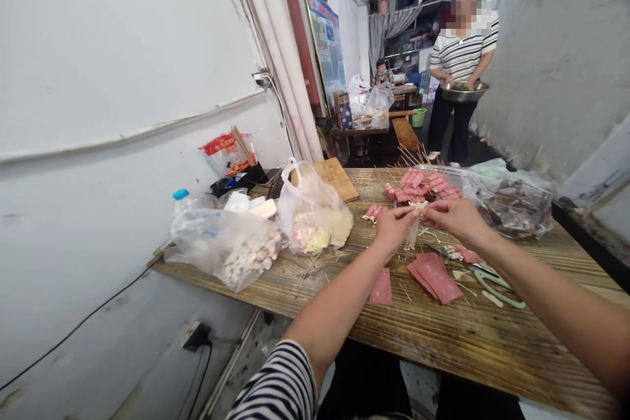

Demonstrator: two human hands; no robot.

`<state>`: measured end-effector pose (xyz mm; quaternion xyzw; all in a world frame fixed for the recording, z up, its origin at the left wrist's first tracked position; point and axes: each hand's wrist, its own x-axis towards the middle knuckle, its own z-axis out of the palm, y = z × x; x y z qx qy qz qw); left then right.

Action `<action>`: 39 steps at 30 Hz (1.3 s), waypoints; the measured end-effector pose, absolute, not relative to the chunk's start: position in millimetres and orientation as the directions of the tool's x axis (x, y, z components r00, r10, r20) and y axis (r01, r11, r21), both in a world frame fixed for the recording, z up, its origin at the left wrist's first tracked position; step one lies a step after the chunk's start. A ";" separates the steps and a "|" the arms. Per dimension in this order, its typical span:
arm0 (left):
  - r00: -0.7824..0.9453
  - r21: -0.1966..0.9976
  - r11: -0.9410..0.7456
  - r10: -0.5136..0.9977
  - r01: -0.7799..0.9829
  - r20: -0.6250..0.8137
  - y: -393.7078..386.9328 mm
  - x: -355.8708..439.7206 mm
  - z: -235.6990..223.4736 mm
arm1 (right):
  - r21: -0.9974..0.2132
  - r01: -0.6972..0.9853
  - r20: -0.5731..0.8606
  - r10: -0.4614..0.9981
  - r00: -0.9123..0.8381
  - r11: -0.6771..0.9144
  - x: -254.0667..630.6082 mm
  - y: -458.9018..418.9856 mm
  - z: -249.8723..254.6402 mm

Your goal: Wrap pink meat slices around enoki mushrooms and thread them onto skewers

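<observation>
Between my left hand (pixel 394 228) and my right hand (pixel 457 218) hangs a small bunch of pale enoki mushrooms (pixel 411 236). Both hands pinch its upper end with the fingertips, above the wooden table (pixel 418 335). Just below lie a fanned stack of pink meat slices (pixel 436 277) and a single pink slice (pixel 381 287). Behind the hands is a pile of pink rolls on skewers (pixel 420 185). A few more rolls (pixel 375 211) sit left of it. Scissors with green handles (pixel 499 289) lie under my right forearm, beside mushroom scraps.
Plastic bags of mushrooms (pixel 251 251) and other food (pixel 317 223) stand on the left, near a cutting board (pixel 337 178). A bag of dark food (pixel 522 200) is at the back right. Beyond the table, a person in a striped top holds a metal bowl (pixel 463 93); another sits farther back.
</observation>
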<state>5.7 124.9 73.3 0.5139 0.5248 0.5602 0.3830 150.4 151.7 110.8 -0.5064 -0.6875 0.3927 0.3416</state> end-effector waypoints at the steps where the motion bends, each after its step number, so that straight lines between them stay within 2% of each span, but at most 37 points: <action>1: -0.190 0.983 -0.140 0.968 0.122 0.162 123.0 5.3 76.9 | -0.887 0.425 0.074 0.964 -0.255 0.180 149.8 151.0 110.6; 6: -0.209 0.966 -0.151 0.958 0.212 0.196 116.9 1.8 85.8 | -0.948 0.286 0.044 0.948 -0.316 0.140 146.6 149.3 107.0; 10: -0.174 0.935 -0.192 0.952 0.299 0.251 115.7 1.2 82.7 | -0.932 0.324 0.052 0.946 -0.321 0.161 144.8 148.1 107.9; 13: -0.131 0.919 -0.222 0.952 0.326 0.277 113.4 0.7 83.7 | -0.954 0.282 0.026 0.964 -0.266 0.104 143.6 146.5 110.8; 17: -0.023 0.927 -0.274 0.957 0.256 0.289 110.1 -6.6 89.6 | -0.983 0.164 0.035 0.958 -0.285 0.085 142.4 141.6 115.5; 20: 0.117 0.956 -0.232 0.970 0.178 0.213 110.5 -17.9 90.8 | -0.985 0.143 0.052 0.949 -0.310 0.101 142.8 136.6 117.9; 24: 0.234 0.989 -0.118 0.968 0.092 0.094 113.4 -31.3 87.5 | -0.973 0.191 0.066 0.949 -0.309 0.130 146.7 132.9 117.4; 28: 0.221 0.995 -0.086 0.973 0.049 0.073 114.8 -35.0 84.4 | -0.923 0.329 0.081 0.937 -0.339 0.198 155.5 133.1 118.2; 30: 0.228 0.996 -0.081 0.971 0.038 0.070 115.0 -34.5 83.1 | -0.803 0.472 0.201 0.911 -0.360 0.364 160.1 132.8 120.7; 31: 0.237 0.996 -0.075 0.970 0.046 0.062 115.0 -34.2 82.5 | -0.685 0.541 0.306 0.866 -0.397 0.489 161.5 131.9 122.1; 33: 0.249 0.995 -0.053 0.968 0.088 0.029 114.9 -33.8 81.5 | -0.335 0.609 0.487 0.686 -0.541 0.719 161.1 128.0 123.8; 34: 0.248 0.992 -0.045 0.969 0.121 0.014 114.7 -33.8 81.2 | -0.150 0.603 0.519 0.581 -0.627 0.784 159.2 124.8 123.8; 36: 0.231 0.979 -0.060 0.973 0.195 0.014 113.6 -34.1 81.0 | 0.136 0.560 0.466 0.447 -0.764 0.817 152.6 116.8 122.4; 39: 0.231 0.944 -0.149 0.970 0.294 0.081 110.6 -35.2 81.8 | 0.357 0.532 0.370 0.406 -0.835 0.768 142.5 105.5 119.0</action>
